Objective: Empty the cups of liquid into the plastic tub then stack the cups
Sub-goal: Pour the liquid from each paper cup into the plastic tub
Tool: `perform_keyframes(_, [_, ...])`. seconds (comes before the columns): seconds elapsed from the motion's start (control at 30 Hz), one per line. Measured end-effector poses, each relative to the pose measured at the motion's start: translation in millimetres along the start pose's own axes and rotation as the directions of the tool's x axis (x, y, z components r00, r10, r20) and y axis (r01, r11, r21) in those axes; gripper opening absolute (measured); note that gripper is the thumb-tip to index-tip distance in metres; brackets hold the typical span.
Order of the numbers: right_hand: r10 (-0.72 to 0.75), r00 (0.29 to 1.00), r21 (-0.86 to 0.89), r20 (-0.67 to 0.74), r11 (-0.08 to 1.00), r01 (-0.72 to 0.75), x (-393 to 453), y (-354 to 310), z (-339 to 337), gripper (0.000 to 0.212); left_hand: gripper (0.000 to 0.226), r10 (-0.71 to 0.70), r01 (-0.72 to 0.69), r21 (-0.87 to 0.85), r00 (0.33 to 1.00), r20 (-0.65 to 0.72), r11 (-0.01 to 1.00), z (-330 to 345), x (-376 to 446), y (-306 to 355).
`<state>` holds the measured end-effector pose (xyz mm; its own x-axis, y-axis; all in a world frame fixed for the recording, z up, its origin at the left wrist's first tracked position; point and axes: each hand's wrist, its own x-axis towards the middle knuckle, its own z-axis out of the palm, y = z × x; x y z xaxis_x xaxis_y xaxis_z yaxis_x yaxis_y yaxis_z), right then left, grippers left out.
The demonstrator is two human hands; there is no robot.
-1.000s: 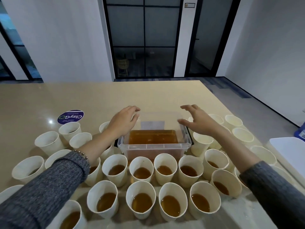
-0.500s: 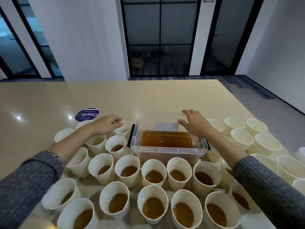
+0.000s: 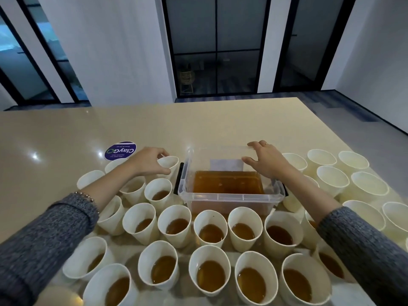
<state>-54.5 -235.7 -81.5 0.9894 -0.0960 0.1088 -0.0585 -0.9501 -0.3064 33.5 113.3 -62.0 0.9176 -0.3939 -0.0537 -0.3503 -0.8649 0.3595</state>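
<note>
The clear plastic tub (image 3: 230,196) stands in the middle of the beige table (image 3: 198,127), already part full of amber liquid. My left hand (image 3: 148,159) curls its fingers and thumb round the rim of a white paper cup (image 3: 168,162) just beside the tub's left black handle (image 3: 179,181); whether this cup holds liquid I cannot tell. My right hand (image 3: 266,161) rests with relaxed fingers on the tub's far right rim and pinches nothing. I think the pour should go well if I lift the cup straight, tilt it slowly over the tub's middle, and hold the tub steady. In front stand full cups (image 3: 208,275), on the right empty cups (image 3: 331,178).
</note>
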Motion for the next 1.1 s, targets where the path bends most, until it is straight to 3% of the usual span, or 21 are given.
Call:
perform_keyframes(0.23, [0.015, 1.000, 0.013, -0.001, 1.000, -0.015, 0, -1, 1, 0.060, 0.048, -0.033, -0.003, -0.161, 0.975, -0.221, 0.987, -29, -5, 0])
perform_keyframes(0.47, [0.016, 1.000, 0.040, -0.001, 0.999, -0.016, -1, 0, 0, 0.061, 0.041, 0.007, -0.190, -0.357, 0.891, -0.454, 0.915, -67, -25, 27])
perform_keyframes(0.6, [0.013, 1.000, 0.037, -0.002, 0.999, -0.013, -1, 0, 0, 0.061, 0.049, 0.036, -0.264, -0.495, 0.905, -0.424, 0.828, -58, -36, 47])
perform_keyframes(0.73, [0.003, 1.000, 0.036, -0.002, 0.999, -0.003, -1, 1, -1, 0.061, 0.048, 0.054, -0.279, -0.501, 0.907, -0.418, 0.819, -32, -42, 56])
perform_keyframes(0.87, [0.004, 1.000, 0.033, -0.008, 0.999, -0.004, -1, 1, 0, 0.061, 0.062, 0.000, -0.283, -0.566, 0.894, -0.448, 0.774, -16, -44, 57])
perform_keyframes(0.97, [0.008, 1.000, 0.035, -0.007, 0.999, -0.007, -1, 1, 1, 0.061, 0.069, -0.032, -0.225, -0.630, 0.929, -0.369, 0.743, -5, -45, 62])
perform_keyframes(1.1, [-0.002, 1.000, 0.033, -0.008, 0.999, 0.002, -1, 2, 0, 0.063, 0.076, 0.056, -0.166, -0.589, 0.978, -0.200, 0.791, 15, -46, 63])
